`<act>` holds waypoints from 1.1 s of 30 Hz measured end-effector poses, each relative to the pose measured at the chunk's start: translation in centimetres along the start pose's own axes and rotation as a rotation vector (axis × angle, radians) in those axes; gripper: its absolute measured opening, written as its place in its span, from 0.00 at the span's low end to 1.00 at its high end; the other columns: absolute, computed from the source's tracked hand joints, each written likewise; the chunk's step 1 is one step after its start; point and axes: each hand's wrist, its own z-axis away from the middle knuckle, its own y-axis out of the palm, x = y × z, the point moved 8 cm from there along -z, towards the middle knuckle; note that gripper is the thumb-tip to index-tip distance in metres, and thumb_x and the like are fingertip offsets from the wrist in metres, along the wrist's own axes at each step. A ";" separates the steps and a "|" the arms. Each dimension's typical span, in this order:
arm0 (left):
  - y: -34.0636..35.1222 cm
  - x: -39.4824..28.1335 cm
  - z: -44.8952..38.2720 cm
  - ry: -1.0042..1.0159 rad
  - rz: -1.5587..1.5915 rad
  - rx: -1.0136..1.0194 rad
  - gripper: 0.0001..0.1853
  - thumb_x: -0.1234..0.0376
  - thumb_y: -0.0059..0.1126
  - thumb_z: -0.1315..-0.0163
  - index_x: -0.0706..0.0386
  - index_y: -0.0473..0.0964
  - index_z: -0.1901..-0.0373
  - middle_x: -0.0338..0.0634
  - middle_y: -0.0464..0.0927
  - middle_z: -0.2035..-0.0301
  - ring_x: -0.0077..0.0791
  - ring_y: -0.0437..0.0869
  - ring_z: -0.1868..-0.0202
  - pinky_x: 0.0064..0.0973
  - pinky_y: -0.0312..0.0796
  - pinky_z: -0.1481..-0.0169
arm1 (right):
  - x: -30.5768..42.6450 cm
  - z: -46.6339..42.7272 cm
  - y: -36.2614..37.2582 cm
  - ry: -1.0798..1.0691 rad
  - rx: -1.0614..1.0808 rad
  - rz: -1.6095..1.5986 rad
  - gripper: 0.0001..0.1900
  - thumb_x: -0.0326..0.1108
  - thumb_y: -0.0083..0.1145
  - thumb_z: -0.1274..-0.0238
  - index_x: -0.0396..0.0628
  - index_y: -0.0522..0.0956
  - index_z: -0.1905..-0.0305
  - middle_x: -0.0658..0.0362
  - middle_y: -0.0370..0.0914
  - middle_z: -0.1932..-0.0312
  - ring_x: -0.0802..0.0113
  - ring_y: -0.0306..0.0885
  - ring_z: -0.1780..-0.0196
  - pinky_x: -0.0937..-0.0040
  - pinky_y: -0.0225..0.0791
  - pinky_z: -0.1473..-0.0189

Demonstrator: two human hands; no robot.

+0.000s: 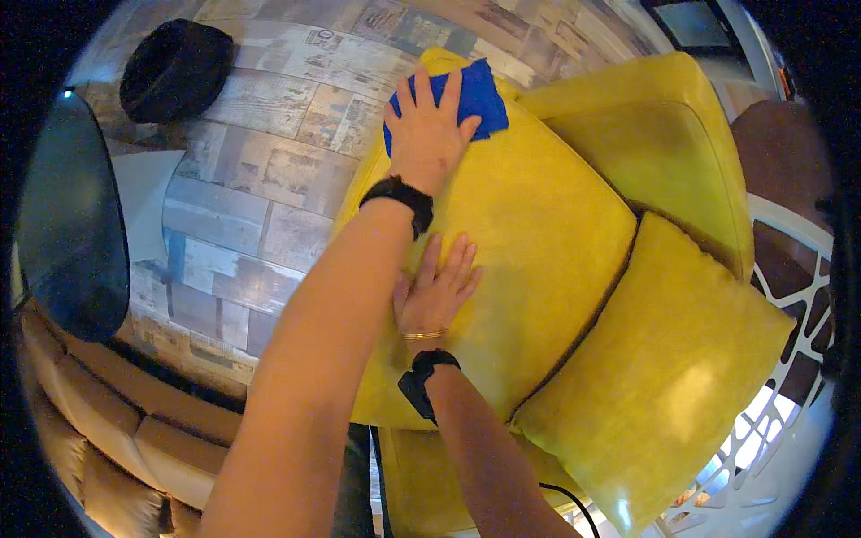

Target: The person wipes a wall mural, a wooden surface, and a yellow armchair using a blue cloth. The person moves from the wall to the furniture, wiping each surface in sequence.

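Note:
My left hand (pixel 430 131) lies flat on a blue cloth (pixel 490 101), with its fingers spread. The cloth rests on the front far corner of a yellow upholstered armchair's seat cushion (pixel 545 228), partly hidden under the hand. Closer to me, my right hand (pixel 436 296) is palm down near the front edge of the same cushion, fingers slightly apart and holding nothing. A yellow throw pillow (pixel 652 376) leans at the back of the seat. The armchair's far armrest (pixel 646 148) rises beyond the cushion.
Wood-patterned floor (pixel 269 161) spreads to the left. A black round object, perhaps a pouf (pixel 176 70), stands on it. A dark glass tabletop (pixel 74 222) and a brown sofa (pixel 148 430) are at left. A white openwork partition (pixel 807 336) stands behind the chair. A black cable (pixel 578 501) runs beneath my right arm.

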 end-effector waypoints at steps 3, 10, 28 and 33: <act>0.1 0.5 -0.4 0.062 0.062 -0.007 0.35 0.49 0.54 0.46 0.50 0.59 0.37 0.56 0.54 0.38 0.57 0.55 0.38 0.58 0.56 0.41 | 0.1 0.1 0.0 0.001 0.005 -0.015 0.39 0.53 0.54 0.49 0.49 0.55 0.33 0.41 0.43 0.31 0.42 0.38 0.29 0.38 0.33 0.34; -3.7 1.8 10.7 0.116 0.035 0.290 0.36 0.55 0.54 0.44 0.54 0.55 0.35 0.60 0.48 0.36 0.61 0.50 0.36 0.53 0.48 0.35 | -0.5 -0.2 -0.1 0.011 0.017 0.007 0.41 0.50 0.58 0.53 0.51 0.55 0.33 0.44 0.38 0.29 0.45 0.34 0.27 0.41 0.32 0.32; -3.1 0.9 9.0 0.037 0.001 0.177 0.34 0.56 0.50 0.41 0.50 0.53 0.34 0.56 0.49 0.35 0.55 0.48 0.33 0.56 0.47 0.35 | 0.5 -0.2 -0.2 0.004 -0.038 0.054 0.33 0.47 0.48 0.42 0.48 0.55 0.34 0.44 0.39 0.29 0.46 0.34 0.27 0.41 0.30 0.33; -4.6 3.3 11.5 0.049 0.103 0.194 0.32 0.60 0.52 0.42 0.55 0.55 0.35 0.58 0.51 0.37 0.56 0.53 0.35 0.50 0.51 0.35 | 0.6 -0.4 -0.7 -0.012 -0.050 0.098 0.37 0.49 0.52 0.46 0.49 0.54 0.33 0.45 0.40 0.29 0.47 0.33 0.27 0.43 0.32 0.32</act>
